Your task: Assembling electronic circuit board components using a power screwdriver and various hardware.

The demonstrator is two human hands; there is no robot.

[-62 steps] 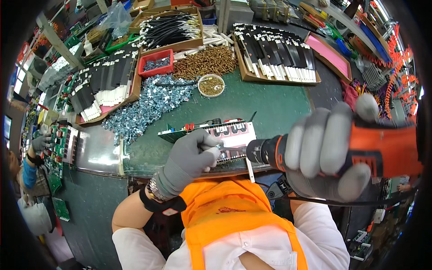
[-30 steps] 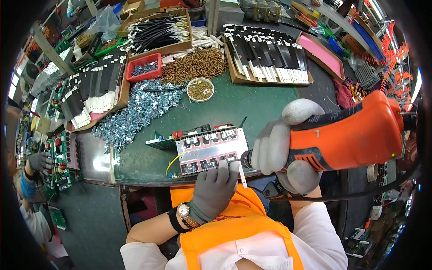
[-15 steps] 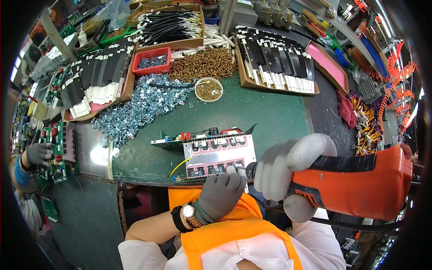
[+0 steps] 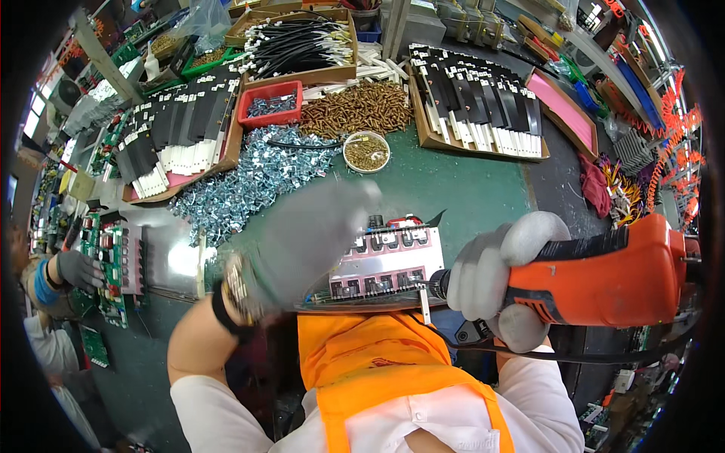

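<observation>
My right hand (image 4: 495, 275), in a grey-white glove, grips a red-and-black power screwdriver (image 4: 604, 275). The driver lies level, its black nose pointing left at the right edge of the assembly. That assembly is a silver metal plate (image 4: 384, 264) with two rows of black components on pink pads, joined to a circuit board with red parts along its far side. My left hand (image 4: 313, 234), gloved in grey and smeared by motion, passes above the plate's left part and hides the board's left end. Whether its fingers hold anything is not visible. A small white strip (image 4: 424, 306) hangs at the plate's near right corner.
Beyond the plate stand a round tub of small brass-coloured screws (image 4: 366, 152), a heap of metal clips (image 4: 257, 174), a pile of brass-coloured pieces (image 4: 359, 109) and a red bin (image 4: 269, 106). Cartons of black-and-white strips (image 4: 483, 106) flank them. At left, another person's gloved hand (image 4: 79, 272) touches a board.
My left hand has left the plate's near edge and swung up and leftward over the board. The driver in my right hand has tilted up slightly. The whole view has shifted a little.
</observation>
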